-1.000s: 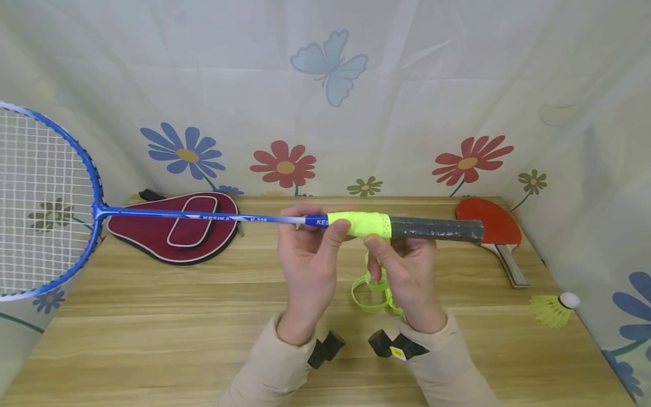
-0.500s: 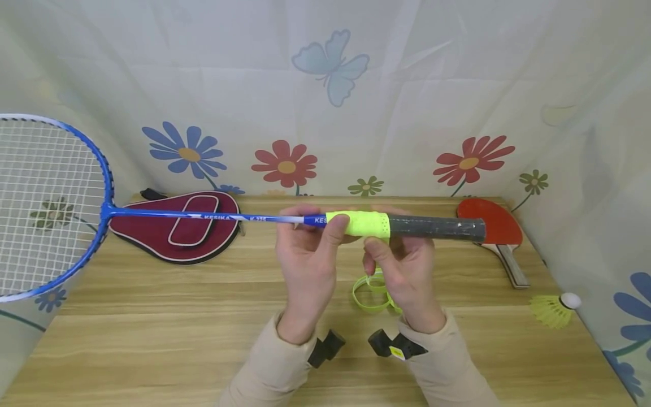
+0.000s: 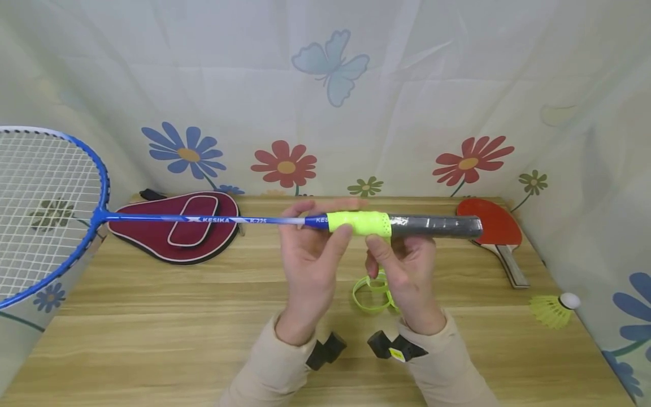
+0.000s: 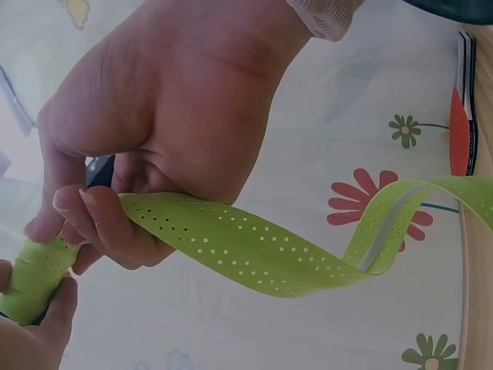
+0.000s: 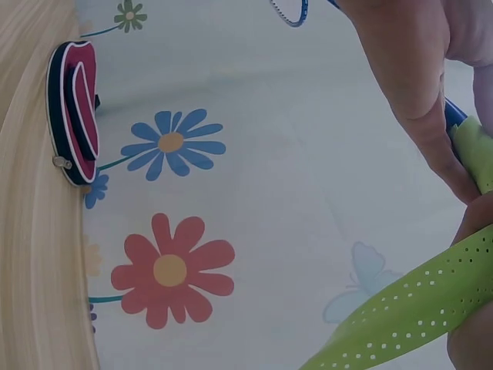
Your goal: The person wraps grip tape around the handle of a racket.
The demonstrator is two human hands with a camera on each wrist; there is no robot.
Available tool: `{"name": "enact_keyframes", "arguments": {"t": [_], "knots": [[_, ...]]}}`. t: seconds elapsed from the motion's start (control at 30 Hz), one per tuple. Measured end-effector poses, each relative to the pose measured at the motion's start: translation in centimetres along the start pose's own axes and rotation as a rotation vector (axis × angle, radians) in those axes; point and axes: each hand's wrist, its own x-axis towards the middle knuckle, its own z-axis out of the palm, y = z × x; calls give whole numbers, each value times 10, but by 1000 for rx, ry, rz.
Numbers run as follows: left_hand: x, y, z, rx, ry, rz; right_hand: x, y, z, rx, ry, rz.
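A blue-and-white badminton racket (image 3: 163,217) is held level above the table, its strung head to the left. Neon yellow-green perforated grip tape (image 3: 360,223) wraps the upper handle; the black lower handle (image 3: 437,225) is uncovered. My left hand (image 3: 309,271) holds the racket at the cone and wrapped part, thumb on the tape, some fingers behind. Just right of it, my right hand (image 3: 414,280) pinches the tape at the wrap's edge. In the left wrist view, the tape strip (image 4: 254,247) trails from the right hand's fingers in a twist; its loops hang below the handle.
A maroon paddle case (image 3: 163,229) lies at the back left of the wooden table (image 3: 193,328). At the right are a red table tennis paddle (image 3: 490,223) and a yellow shuttlecock (image 3: 554,310). A flower-printed curtain (image 3: 407,102) stands behind.
The racket's head has dipped lower in the head view and the handle has turned slightly. My left fingers have shifted a little behind the handle. Both hands otherwise keep their places.
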Motion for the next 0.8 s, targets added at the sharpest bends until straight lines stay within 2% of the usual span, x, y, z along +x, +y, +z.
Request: {"name": "enact_keyframes", "arguments": {"t": [0.07,0.17,0.27,0.47,0.63,0.8], "knots": [[0,0,0,32,2,0,1,0,-2,-9,-15,1],[0,0,0,64,39,-8,3,0,-5,-35,-42,8],[0,-1,1,50,76,-16,4,2,-9,-54,-64,6],[0,-1,3,23,110,-21,5,2,-13,-100,-80,-8],[0,-1,3,23,120,-34,6,1,-15,-96,-85,-22],[-1,-1,3,41,139,-46,6,2,-14,-130,-50,-34]]}}
